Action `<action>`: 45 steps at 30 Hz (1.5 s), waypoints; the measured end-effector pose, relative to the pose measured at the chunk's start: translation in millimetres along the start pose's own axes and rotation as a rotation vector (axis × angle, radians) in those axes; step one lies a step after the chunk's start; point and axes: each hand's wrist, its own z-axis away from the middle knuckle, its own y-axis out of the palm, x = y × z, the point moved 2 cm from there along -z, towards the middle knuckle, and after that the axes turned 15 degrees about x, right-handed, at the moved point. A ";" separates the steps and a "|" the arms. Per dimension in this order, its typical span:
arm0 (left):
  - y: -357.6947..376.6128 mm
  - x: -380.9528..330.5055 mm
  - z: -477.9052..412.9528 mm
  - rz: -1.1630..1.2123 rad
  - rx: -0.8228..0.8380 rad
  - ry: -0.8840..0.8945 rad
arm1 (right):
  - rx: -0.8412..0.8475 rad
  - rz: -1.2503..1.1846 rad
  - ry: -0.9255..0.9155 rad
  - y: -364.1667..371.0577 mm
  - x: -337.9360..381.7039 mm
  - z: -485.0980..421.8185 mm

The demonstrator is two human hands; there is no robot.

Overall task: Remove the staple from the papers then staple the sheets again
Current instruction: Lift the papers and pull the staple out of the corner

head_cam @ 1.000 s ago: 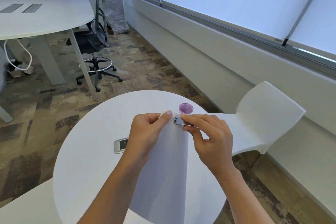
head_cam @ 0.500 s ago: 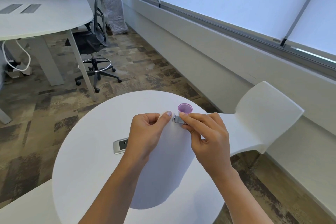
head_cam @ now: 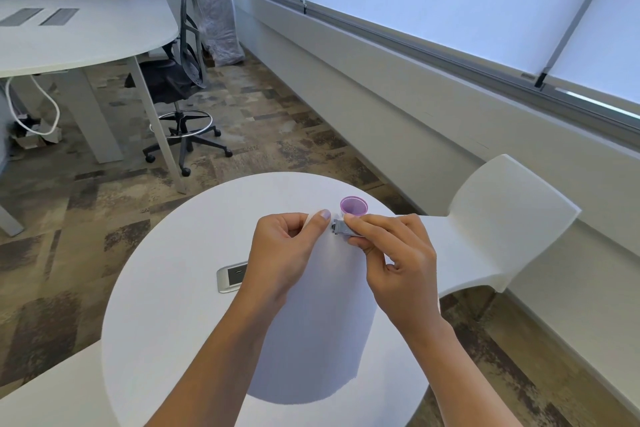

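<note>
— Two hands are up over the round white table (head_cam: 166, 305), both busy at one corner of the papers (head_cam: 322, 315). Do you see it?

— Yes. Left hand (head_cam: 284, 253) pinches the top edge of the sheets between thumb and forefinger, with the other fingers curled in. The papers hang down from that pinch toward the person, curving over the tabletop.

— And the right hand (head_cam: 398, 260)?

— It is closed around a small grey metal tool, the staple remover (head_cam: 341, 229). Thumb and forefinger grip it, and its dark tip points left, meeting the paper's corner just beside the left thumb.

— Can you see the staple itself?

— No, too small to tell. The tip of the tool covers that spot.

— What else sits on the table?

— A little purple cup (head_cam: 353, 206) stands upright just beyond the right fingertips, near the far edge. A silver rectangular panel (head_cam: 232, 277) lies flat in the tabletop, left of the left wrist and partly hidden by it.

— Around the table?

— A white moulded chair (head_cam: 502, 222) stands at the right, its seat tucked against the table's rim. Further off on the left there is a large white desk (head_cam: 83, 35) with a black office chair (head_cam: 180, 87) behind its leg, and something wrapped in plastic (head_cam: 216, 17) against the wall below the blinds.
</note>
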 end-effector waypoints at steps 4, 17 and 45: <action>2.0 0.5 -0.5 -0.031 -0.005 0.003 | -0.011 -0.004 -0.016 -0.8 1.0 -0.9; 4.6 0.5 3.1 0.007 0.079 0.069 | -0.055 -0.181 0.138 9.2 -3.4 10.2; -7.6 30.2 -19.0 -0.207 -0.081 0.100 | 0.235 -1.009 0.886 26.8 -16.7 21.2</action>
